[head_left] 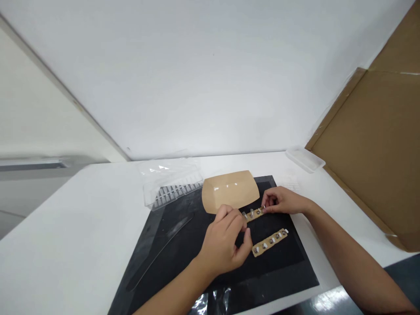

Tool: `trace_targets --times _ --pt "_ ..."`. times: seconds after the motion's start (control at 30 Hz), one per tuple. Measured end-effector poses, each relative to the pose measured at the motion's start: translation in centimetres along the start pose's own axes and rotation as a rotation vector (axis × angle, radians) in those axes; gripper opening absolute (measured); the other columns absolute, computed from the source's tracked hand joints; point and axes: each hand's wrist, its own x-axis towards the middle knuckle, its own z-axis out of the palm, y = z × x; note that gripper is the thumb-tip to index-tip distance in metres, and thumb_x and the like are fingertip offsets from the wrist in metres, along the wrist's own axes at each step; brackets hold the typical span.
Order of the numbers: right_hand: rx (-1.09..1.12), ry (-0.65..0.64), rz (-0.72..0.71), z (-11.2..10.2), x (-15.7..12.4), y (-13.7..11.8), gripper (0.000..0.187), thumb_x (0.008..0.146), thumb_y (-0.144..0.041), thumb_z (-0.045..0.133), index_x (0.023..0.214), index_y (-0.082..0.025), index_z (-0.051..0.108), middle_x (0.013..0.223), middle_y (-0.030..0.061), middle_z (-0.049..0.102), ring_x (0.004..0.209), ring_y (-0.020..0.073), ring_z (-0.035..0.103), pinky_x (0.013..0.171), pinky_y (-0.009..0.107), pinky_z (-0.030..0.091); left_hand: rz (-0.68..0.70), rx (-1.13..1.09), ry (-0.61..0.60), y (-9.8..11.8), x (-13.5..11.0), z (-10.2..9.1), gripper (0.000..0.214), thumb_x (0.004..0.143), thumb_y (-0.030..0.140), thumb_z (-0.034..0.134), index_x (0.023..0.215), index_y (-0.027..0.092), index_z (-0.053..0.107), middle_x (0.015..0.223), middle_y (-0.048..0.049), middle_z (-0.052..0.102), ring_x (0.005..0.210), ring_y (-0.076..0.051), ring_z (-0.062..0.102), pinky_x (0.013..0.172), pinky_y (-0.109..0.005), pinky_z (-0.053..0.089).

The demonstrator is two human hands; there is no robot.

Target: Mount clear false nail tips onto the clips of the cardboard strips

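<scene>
From my place I see a light tan paper tray (228, 191) lying on a black mat (288, 262), and this mat has a faint grey shine. The upper strip (256, 214) and the lower strip (271, 242) have the same tan colour, each with a row of silver studs and small white pieces. The table (65, 223) is white, the cardboard sheet (364, 144) is brown, and the clear plastic tray (170, 183) shows a pattern of dark and white stripes.

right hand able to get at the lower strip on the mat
Probably yes: the right hand sits close to the lower strip, with only bare mat between them, though it is pinching the upper strip now.
</scene>
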Motion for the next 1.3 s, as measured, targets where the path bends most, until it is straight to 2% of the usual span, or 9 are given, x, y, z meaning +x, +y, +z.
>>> trace_targets --times 0.2,0.5,0.6,0.73,0.83,0.97,1.13,1.3 --pt "-0.041 0.029 -0.046 0.0 0.0 -0.1 0.031 0.087 -0.048 0.082 0.091 -0.019 0.074 0.088 0.0040 0.075 0.078 0.0167 0.068 0.068 0.027 0.052 0.009 -0.001 -0.011 0.1 0.0 0.0 0.014 0.090 0.012 0.057 0.084 0.021 0.049 0.078 -0.0045 0.057 0.078 -0.022 0.051 0.072 -0.039 0.044" --pt "-0.038 0.016 -0.078 -0.1 0.0 -0.3 0.029 0.089 -0.048 0.080 0.091 -0.020 0.074 0.089 0.0033 0.074 0.079 0.0164 0.068 0.070 0.028 0.052 0.008 -0.003 0.010 0.2 0.1 0.0 0.013 0.089 0.011 0.057 0.084 0.021 0.051 0.077 -0.0052 0.058 0.080 -0.023 0.050 0.070 -0.038 0.045" --pt "-0.029 0.019 -0.056 -0.2 0.0 -0.2 0.032 0.088 -0.048 0.081 0.100 -0.020 0.075 0.088 0.0028 0.073 0.079 0.0166 0.067 0.069 0.027 0.052 0.017 0.000 0.014 0.2 0.2 -0.1 0.013 0.090 0.011 0.057 0.084 0.021 0.051 0.078 -0.0053 0.058 0.079 -0.023 0.050 0.071 -0.038 0.046" --pt "-0.015 0.004 -0.015 -0.3 0.0 0.0 0.045 0.081 -0.047 0.087 0.116 -0.021 0.074 0.093 0.0031 0.073 0.083 0.0173 0.068 0.068 0.027 0.051 0.019 0.030 0.008 0.2 0.3 -0.3 0.014 0.096 0.011 0.052 0.087 0.021 0.052 0.078 -0.0049 0.060 0.079 -0.022 0.051 0.071 -0.037 0.047" --pt "-0.022 -0.023 -0.022 -0.3 -0.1 0.1 0.043 0.077 -0.048 0.090 0.109 -0.021 0.078 0.097 0.0036 0.072 0.082 0.0167 0.067 0.067 0.026 0.051 -0.028 0.055 0.028 0.1 0.2 -0.4 0.014 0.100 0.012 0.047 0.092 0.021 0.054 0.079 -0.0042 0.063 0.081 -0.022 0.057 0.069 -0.034 0.049" --pt "-0.046 -0.031 -0.036 -0.3 -0.2 0.1 0.040 0.076 -0.049 0.091 0.103 -0.022 0.080 0.090 0.0019 0.069 0.076 0.0153 0.064 0.066 0.026 0.050 -0.094 0.100 0.106 -0.5 0.0 -0.2 0.018 0.103 0.011 0.044 0.096 0.022 0.056 0.080 -0.0031 0.066 0.082 -0.022 0.062 0.074 -0.034 0.052" --pt "-0.054 -0.045 -0.066 -0.3 -0.2 -0.1 0.039 0.077 -0.049 0.091 0.105 -0.023 0.082 0.089 0.0013 0.067 0.076 0.0152 0.063 0.067 0.027 0.050 -0.122 0.126 0.118 -1.3 -0.1 0.3 0.032 0.097 0.001 0.043 0.119 0.020 0.055 0.077 -0.0015 0.067 0.081 -0.023 0.062 0.075 -0.036 0.054" --pt "-0.060 -0.049 -0.069 -0.2 -0.2 -0.2 0.038 0.079 -0.049 0.089 0.105 -0.023 0.082 0.092 0.0017 0.067 0.076 0.0147 0.063 0.067 0.027 0.051 -0.154 0.159 0.097 -1.2 0.1 0.3 0.042 0.085 -0.003 0.045 0.119 0.019 0.055 0.087 -0.0045 0.067 0.089 -0.024 0.063 0.078 -0.037 0.057"
